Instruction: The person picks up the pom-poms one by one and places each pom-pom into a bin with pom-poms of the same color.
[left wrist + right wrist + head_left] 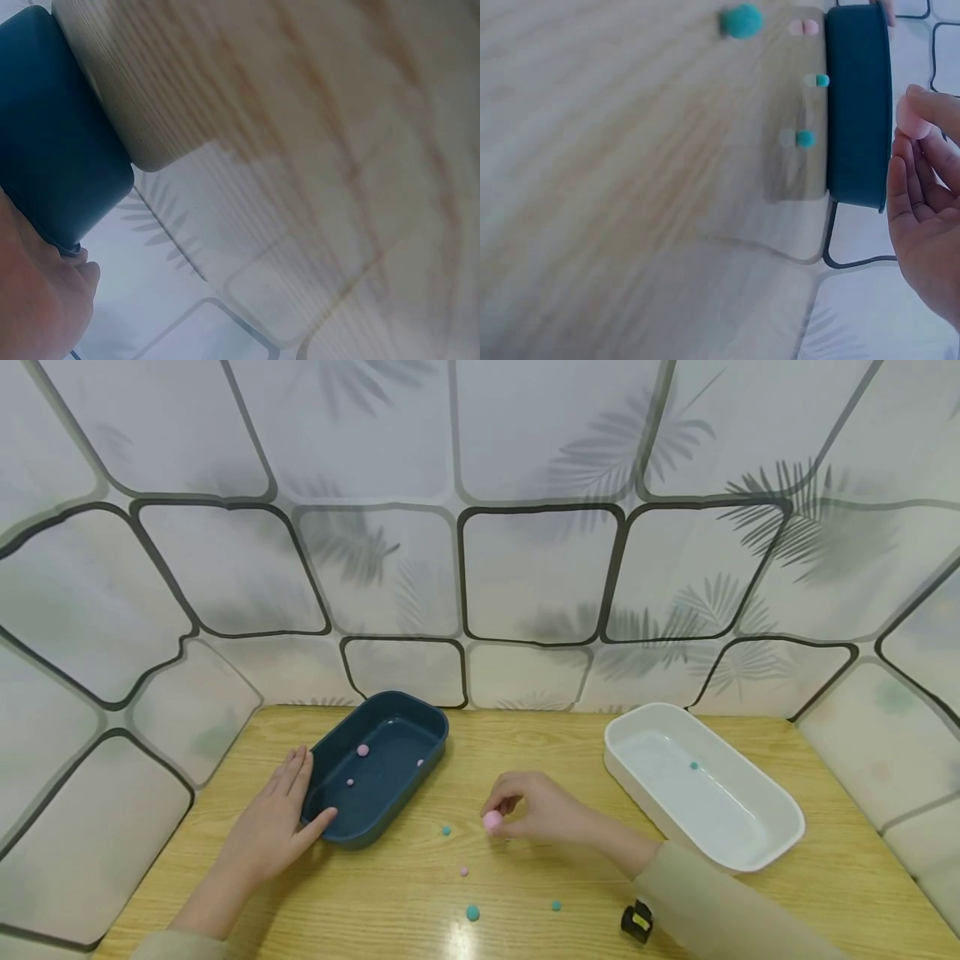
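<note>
My right hand [543, 810] pinches a pink ball [492, 822] between thumb and fingertips above the middle of the table; the right wrist view shows the same pink ball [913, 120] in its grip. On the left, my left hand [270, 822] rests against the dark blue tray [365, 835], its fingers straight along the outer side and its thumb at the near rim. Inside that tray lie pink balls, the largest being a pink ball [363, 750]. In the left wrist view, the blue tray [60, 127] hides part of the hand.
A white tray [768, 852] holding a small teal ball [694, 766] stands at the right. Loose on the table [390, 910] lie a small pink ball [464, 871] and teal balls, among them a larger teal ball [472, 912]. A black object [637, 922] is beside the right sleeve.
</note>
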A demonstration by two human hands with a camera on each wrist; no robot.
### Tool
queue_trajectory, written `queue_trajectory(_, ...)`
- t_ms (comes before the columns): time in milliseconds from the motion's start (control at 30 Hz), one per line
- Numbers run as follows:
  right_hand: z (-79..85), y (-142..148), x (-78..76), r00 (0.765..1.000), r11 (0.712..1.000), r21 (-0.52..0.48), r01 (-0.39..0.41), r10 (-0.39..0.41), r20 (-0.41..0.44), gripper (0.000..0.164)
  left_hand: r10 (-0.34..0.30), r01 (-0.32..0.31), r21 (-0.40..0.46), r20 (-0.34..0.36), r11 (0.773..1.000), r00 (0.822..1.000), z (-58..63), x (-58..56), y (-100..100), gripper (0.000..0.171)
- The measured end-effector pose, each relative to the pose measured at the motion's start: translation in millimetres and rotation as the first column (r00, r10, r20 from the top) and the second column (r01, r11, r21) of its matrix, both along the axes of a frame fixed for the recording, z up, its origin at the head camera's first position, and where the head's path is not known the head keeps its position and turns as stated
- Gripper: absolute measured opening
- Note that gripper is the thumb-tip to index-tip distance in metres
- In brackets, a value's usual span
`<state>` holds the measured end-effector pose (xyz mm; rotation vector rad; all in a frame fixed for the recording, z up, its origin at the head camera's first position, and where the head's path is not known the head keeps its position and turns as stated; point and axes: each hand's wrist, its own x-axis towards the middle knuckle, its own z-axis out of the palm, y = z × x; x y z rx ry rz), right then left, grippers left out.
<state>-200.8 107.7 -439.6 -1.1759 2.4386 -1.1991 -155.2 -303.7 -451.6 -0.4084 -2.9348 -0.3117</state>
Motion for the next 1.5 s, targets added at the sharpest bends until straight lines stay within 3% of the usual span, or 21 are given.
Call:
queue_trajectory(467, 22.8, -44.0, -40.8, 0.999, 0.999, -0.022, 0.032, -0.032, 0.002, 0.016, 0.000, 0.000, 0.000, -0.001, 1.000, 1.000, 2.0, 0.6, 1.3, 0.094)
queue_trajectory(833, 39.8, -78.6, -69.3, 0.996, 0.998, -0.016, 0.064, -0.063, 0.062, 0.019, -0.001, 0.001, 0.001, -0.003, 1.000, 1.000, 1.6, -0.7, 1.2, 0.095)
queue_trajectory(1133, 43.6, -110.5, -79.0, 0.993, 0.998, -0.013, 0.065, -0.063, 0.100, 0.023, 0.001, -0.001, 0.000, 0.003, 1.000, 1.000, 0.6, -0.6, 0.5, 0.095)
queue_trajectory(1500, 33.5, -132.8, -85.1, 0.984, 0.994, -0.023, 0.108, -0.103, 0.143, 0.024, 0.002, -0.002, 0.006, 0.004, 1.000, 1.000, 1.1, -1.1, 1.0, 0.095)
